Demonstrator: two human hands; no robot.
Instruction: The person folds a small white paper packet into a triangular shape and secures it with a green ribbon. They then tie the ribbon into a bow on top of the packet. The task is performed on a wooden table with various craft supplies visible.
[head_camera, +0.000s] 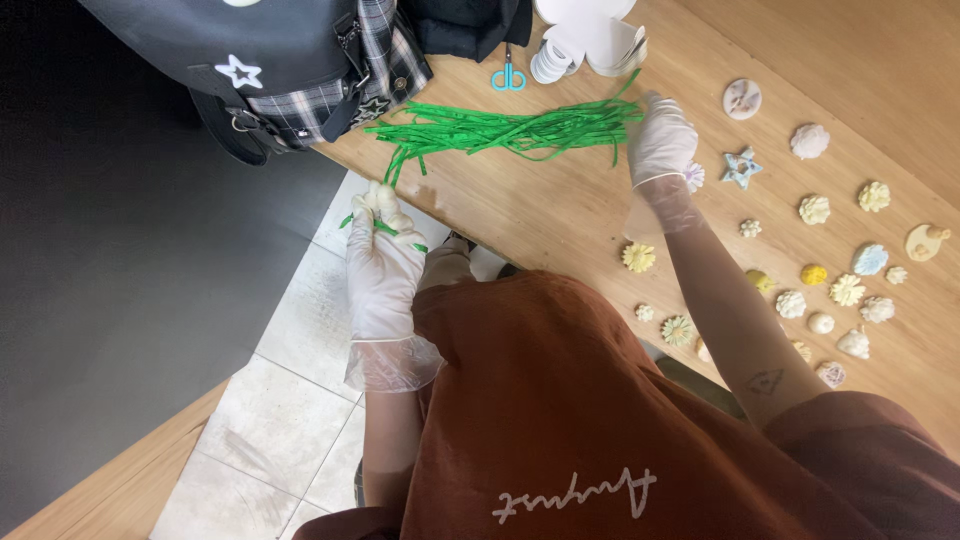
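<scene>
gloved hands (383, 262) (660, 140) hold green paper strips (510, 130)

Both gloved hands (383, 255) (660, 140) reach apart, fingers curled.

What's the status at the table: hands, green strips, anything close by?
Left hand pinches strip ends off the table edge. Right hand presses the green strips at the far end. Scissors and small flower pieces nearby.
</scene>
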